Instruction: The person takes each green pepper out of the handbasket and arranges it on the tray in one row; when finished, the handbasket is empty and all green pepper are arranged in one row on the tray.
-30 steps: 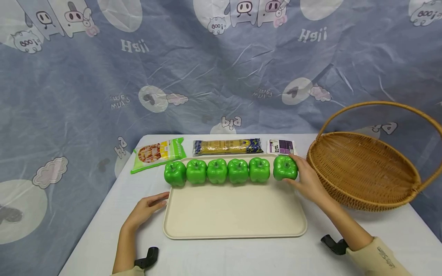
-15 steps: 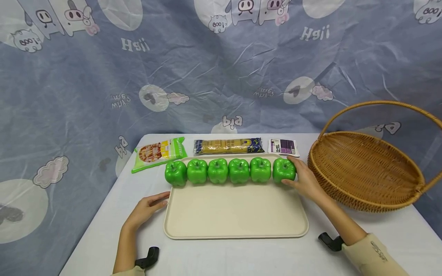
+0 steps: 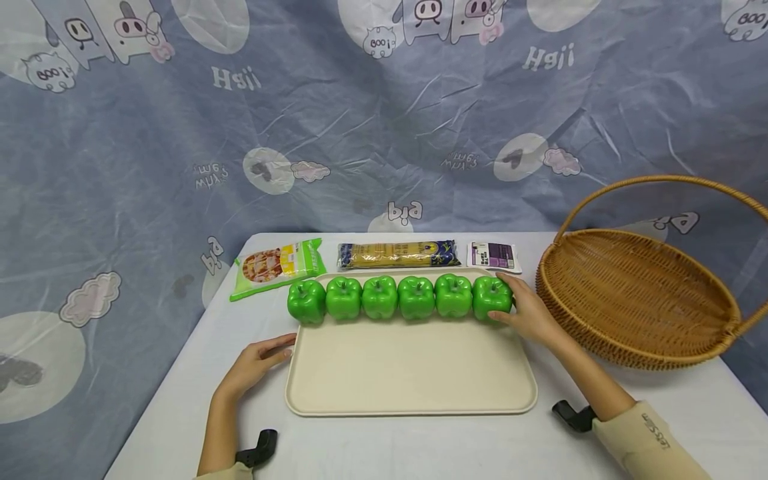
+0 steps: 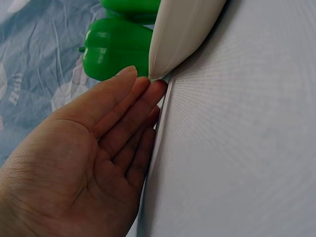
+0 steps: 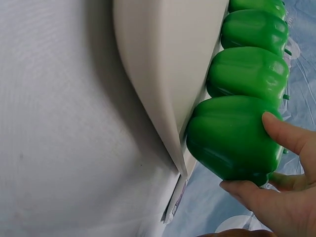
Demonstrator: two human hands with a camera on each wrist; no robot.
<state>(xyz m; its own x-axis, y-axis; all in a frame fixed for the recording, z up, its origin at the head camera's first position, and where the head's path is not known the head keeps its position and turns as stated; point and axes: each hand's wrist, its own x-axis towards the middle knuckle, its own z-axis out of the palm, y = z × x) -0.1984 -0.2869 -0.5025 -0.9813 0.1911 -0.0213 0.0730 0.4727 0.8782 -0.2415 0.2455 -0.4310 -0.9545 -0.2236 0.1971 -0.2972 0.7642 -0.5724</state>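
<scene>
Several glossy green bell peppers [image 3: 379, 297] stand in a row along the far side of a cream tray [image 3: 411, 370]. The right hand [image 3: 531, 312] grips the rightmost bell pepper [image 3: 491, 297], thumb on the near side and fingers around its right and far sides. In the right wrist view that same pepper [image 5: 232, 140] sits upright against its neighbour [image 5: 247, 74]. At the tray's left edge, the left hand [image 3: 249, 367] lies with relaxed fingers and holds nothing. The left wrist view shows its fingertips [image 4: 159, 88] right at the tray's rim [image 4: 180, 37].
Behind the tray lie a green food bag [image 3: 277, 268], a pack of noodles [image 3: 397, 255] and a small white-and-purple packet [image 3: 493, 256]. A wicker basket [image 3: 639, 297] with a tall handle stands on the right. A printed cloth [image 3: 384, 133] hangs behind the white table [image 3: 384, 447].
The right hand has moved the rightmost bell pepper slightly left, closing the gap to the row. The left hand has stayed in place.
</scene>
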